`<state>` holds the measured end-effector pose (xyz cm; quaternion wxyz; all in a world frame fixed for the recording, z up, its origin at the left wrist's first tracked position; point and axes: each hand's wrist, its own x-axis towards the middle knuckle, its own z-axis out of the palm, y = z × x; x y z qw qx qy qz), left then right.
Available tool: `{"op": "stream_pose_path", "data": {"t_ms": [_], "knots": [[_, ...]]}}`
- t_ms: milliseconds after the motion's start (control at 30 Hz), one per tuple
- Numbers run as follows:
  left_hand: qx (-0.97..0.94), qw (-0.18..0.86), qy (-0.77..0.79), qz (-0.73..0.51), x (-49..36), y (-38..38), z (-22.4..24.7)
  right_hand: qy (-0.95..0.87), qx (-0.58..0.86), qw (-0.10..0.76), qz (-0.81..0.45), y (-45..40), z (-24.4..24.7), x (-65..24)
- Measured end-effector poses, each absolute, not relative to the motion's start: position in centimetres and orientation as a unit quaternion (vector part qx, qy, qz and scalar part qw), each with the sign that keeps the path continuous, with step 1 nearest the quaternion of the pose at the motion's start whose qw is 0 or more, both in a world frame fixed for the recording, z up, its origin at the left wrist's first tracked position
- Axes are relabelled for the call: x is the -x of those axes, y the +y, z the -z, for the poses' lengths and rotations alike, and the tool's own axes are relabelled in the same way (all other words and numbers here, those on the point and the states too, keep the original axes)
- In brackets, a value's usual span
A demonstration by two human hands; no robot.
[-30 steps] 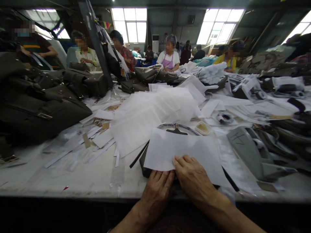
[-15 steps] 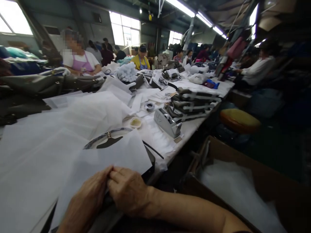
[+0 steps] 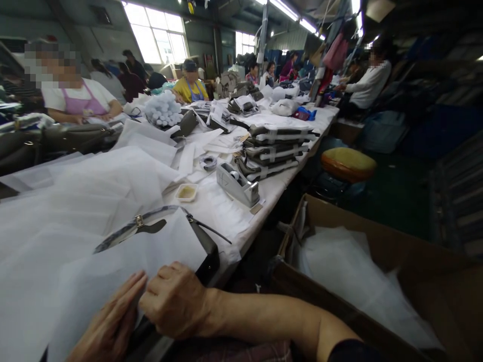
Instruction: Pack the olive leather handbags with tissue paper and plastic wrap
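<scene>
A dark bag point(image 3: 206, 246) lies at the table's near edge, partly covered by a white sheet point(image 3: 151, 249). Its strap point(image 3: 124, 230) with a metal buckle curves out above the sheet. My left hand point(image 3: 113, 317) rests on the sheet's near edge, fingers stretched out. Just right of it, my right hand point(image 3: 175, 301) is closed with curled fingers at the same edge; what it pinches, if anything, is hidden. The two hands are close together, and the bag's near side shows dark beneath them.
Paper sheets point(image 3: 86, 186) spread over the left. Beyond the bag are a tape dispenser point(image 3: 236, 186), a small dish point(image 3: 186, 192), a tape roll point(image 3: 208, 162) and stacked dark bags point(image 3: 277, 151). A cardboard box point(image 3: 377, 221) stands right, near a stool point(image 3: 349, 163). Several people sit farther back.
The camera view has shifted, so the scene sits farther left. My hands have parted slightly, and more of the bag's right side shows.
</scene>
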<state>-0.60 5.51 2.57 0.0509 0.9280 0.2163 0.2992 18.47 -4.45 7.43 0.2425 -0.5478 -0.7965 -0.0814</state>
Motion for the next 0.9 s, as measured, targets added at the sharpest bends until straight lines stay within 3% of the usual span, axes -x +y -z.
{"op": "stream_pose_path", "data": {"t_ms": [200,367,567,733,900], "knots": [[-0.934,-0.044,0.205,-0.288,-0.3,2.8,-5.1,-0.770,0.584,0.255,-0.040,-5.4,-8.7,-18.1],[-0.932,-0.037,0.303,-0.197,-1.2,1.0,-7.3,-0.747,0.564,0.295,-0.191,-4.9,-9.8,-19.6],[-0.933,-0.052,0.344,-0.085,-1.4,0.0,-8.1,-0.766,0.568,0.275,-0.124,-4.7,-8.0,-19.8],[-0.937,-0.048,0.346,-0.025,-2.5,-0.7,-8.2,-0.780,0.585,0.209,-0.071,-5.1,-7.0,-19.5],[-0.939,-0.046,0.339,-0.026,-2.9,-1.6,-8.2,-0.806,0.575,0.107,-0.094,-4.0,-9.2,-19.7]]}}
